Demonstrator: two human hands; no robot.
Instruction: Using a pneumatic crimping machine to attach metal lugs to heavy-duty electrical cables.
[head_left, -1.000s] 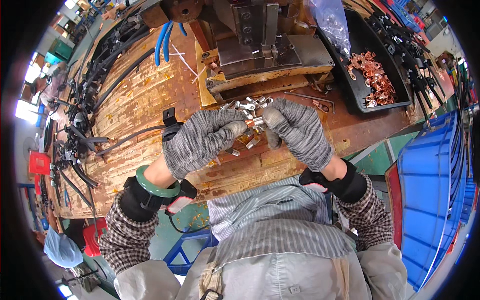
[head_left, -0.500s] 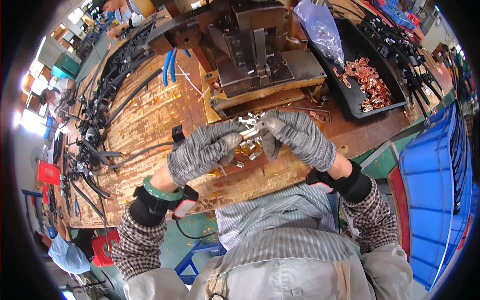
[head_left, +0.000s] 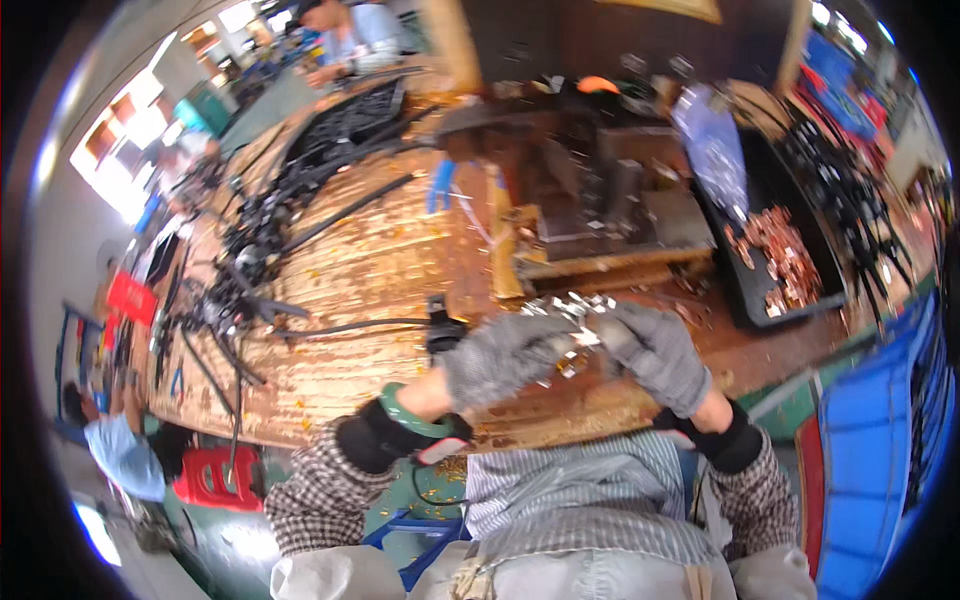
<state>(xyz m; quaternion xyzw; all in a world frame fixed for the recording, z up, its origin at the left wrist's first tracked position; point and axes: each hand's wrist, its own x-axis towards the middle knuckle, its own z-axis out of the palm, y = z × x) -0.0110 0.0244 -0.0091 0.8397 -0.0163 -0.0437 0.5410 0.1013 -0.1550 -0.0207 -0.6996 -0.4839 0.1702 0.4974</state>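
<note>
Two hands: left hand (head_left: 505,360) and right hand (head_left: 660,355), gloved in grey knit, close together over the near side of the tabletop (head_left: 370,250).
Left fingers: curled inward, pointing at the right hand; too blurred from where I stand to tell if they're clamped on a piece.
Right fingers: bent down and in, facing the left ones; grip can't be told either.
Silver pieces (head_left: 575,305): small, bright, loose heap between and just far of the hands, on the near side of the press (head_left: 610,225); a few lie nearer.
Weight: light each, I'd judge; fingertip work.
Stiffness: look like metal, so probably rigid, no give under a pinch.
Slip: shiny faces likely slide on knit; small ones could skid.
Fragility: low, probably; rough handling might bend thin parts.
Where to hold: best across the sides, thumb against finger, picking from the heap's edge rather than its jumbled middle.
Copper pieces (head_left: 785,260): loose pile in the black tray (head_left: 775,182), far right; likely light and stiff too.
Plastic bag (head_left: 712,150): see-through, at the tray's left side; looks soft, crumply.
Black cable (head_left: 355,327): on the tabletop, left of the left hand; likely springy.
</note>
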